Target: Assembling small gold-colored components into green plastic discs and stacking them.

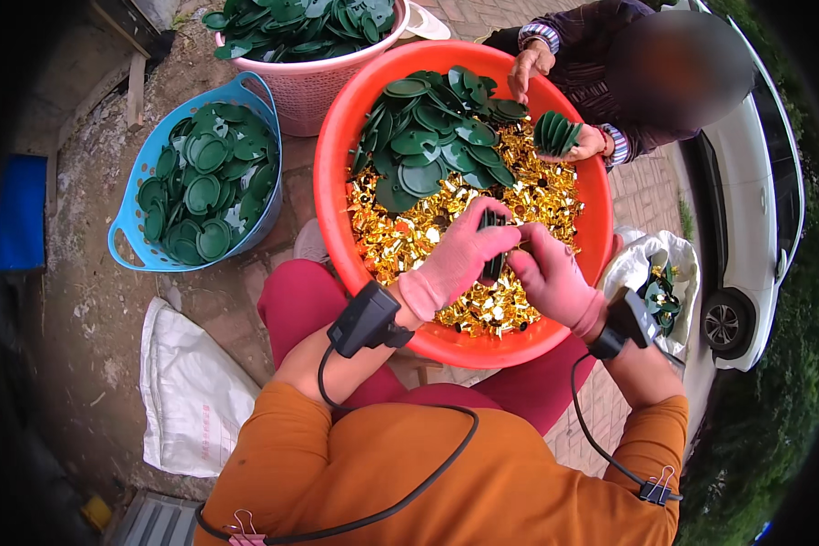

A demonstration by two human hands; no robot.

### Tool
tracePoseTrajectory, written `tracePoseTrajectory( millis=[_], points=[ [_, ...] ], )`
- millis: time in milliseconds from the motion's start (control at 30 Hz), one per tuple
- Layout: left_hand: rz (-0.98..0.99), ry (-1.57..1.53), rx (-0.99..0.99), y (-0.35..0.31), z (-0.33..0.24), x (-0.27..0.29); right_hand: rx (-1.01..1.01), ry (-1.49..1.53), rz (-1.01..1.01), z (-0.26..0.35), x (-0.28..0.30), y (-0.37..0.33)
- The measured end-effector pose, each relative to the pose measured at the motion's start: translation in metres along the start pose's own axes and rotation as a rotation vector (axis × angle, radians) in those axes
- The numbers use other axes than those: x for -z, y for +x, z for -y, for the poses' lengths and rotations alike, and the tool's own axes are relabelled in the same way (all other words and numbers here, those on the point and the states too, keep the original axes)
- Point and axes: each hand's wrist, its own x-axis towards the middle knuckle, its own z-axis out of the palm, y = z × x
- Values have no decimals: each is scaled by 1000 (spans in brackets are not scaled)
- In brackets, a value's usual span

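My left hand, in a pink glove, is closed around a short stack of dark green plastic discs held on edge. My right hand, also gloved in pink, meets it fingertip to fingertip at the stack's right side. Its fingers are curled in a pinch, and whatever they grip is too small or hidden to name. Both hands hover over a large red tub. Shiny gold clip-like pieces fill its near part, and a heap of flat green discs lies toward the far left.
Across the tub a person's hand holds a fanned green stack. A blue basket and a pink basket of green discs stand left. A white sack lies below; an opened sack and white car are right.
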Motion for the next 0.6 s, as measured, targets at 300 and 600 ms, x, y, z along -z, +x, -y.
tracePoseTrajectory(
  millis=[300,600],
  points=[
    [-95,-50,273,12,11,-4,-617,715,36,-25,-11,-13],
    [317,-692,649,7,24,14,535,-634,97,-7,27,-14]
  ],
)
